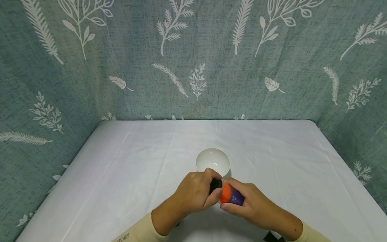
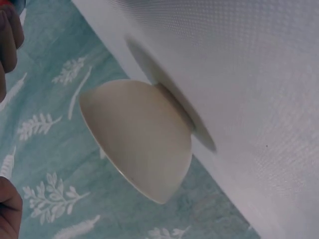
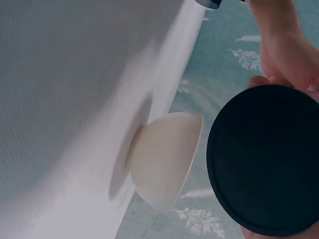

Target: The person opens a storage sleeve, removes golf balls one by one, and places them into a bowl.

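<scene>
A small bottle (image 1: pixel 237 197) with an orange and purple body is tilted between the two hands, just in front of a white bowl (image 1: pixel 213 158). Its body lies in the grip of my right hand (image 1: pixel 252 205), thumb below and fingers above. My left hand (image 1: pixel 196 192) holds the black cap (image 1: pixel 215 186) between thumb and curled fingers. In the right wrist view the bottle's round dark base (image 3: pixel 269 164) faces the camera and hides most of the right hand. Only some left-hand fingers (image 2: pixel 9 42) show at the edge of the left wrist view.
A white cloth (image 1: pixel 145 161) covers the table, and the bowl stands upright on it near the middle. Green-blue leaf-patterned fabric (image 1: pixel 136 84) hangs behind and along both sides. A small black object (image 1: pixel 270 236) shows by the right wrist.
</scene>
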Available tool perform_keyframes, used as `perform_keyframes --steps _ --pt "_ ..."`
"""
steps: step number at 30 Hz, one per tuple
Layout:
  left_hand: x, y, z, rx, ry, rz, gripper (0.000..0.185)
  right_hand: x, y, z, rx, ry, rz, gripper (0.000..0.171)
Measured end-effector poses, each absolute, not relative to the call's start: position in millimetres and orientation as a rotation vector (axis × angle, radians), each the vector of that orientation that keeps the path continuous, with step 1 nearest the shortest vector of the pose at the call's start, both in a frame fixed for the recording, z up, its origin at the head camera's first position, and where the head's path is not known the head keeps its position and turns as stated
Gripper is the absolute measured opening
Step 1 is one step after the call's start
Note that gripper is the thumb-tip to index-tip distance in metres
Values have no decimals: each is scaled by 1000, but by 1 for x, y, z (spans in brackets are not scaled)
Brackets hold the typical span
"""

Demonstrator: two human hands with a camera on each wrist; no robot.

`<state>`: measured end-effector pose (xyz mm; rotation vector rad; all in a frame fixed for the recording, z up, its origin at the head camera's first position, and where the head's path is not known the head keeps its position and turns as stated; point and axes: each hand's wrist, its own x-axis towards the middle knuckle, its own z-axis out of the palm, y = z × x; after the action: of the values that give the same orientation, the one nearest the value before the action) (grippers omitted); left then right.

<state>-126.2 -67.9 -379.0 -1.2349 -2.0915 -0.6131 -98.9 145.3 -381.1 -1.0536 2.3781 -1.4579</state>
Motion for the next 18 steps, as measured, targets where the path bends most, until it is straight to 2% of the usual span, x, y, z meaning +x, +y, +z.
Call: perform_keyframes --steps 7,14,18 --pt "-127 -65 -383 -1182 -2088 -572 43 -99 145 -381 -1019 2412 -1400 30" --pt "-125 -63 -383 -1138 -2189 -591 46 -99 144 -381 -984 2481 -1350 32" --pt "-123 -62 -383 -1132 -2252 -615 34 -98 144 -381 -978 2558 -1292 31"
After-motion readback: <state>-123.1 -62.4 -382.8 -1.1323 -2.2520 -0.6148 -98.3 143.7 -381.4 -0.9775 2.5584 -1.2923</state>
